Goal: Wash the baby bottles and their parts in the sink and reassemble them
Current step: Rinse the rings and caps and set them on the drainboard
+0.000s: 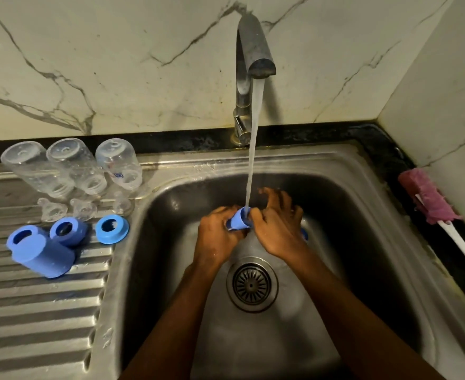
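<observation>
Clasping the small blue plastic cap (238, 222) between my left grip (220, 232) and right grip (278, 229), its mouth tilted rightward under the stream (253, 160).

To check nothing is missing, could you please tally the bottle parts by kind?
Bottles: 3
Teats: 3
Blue rings: 3
Blue caps: 2, one on the drainer at, one held by the left hand and right hand
Part-hidden blue piece in the sink: 1
Total: 12

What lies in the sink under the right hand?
Only a small blue piece shows past the edge of the right hand. The hand covers the rest, so which part it is cannot be told.
</observation>
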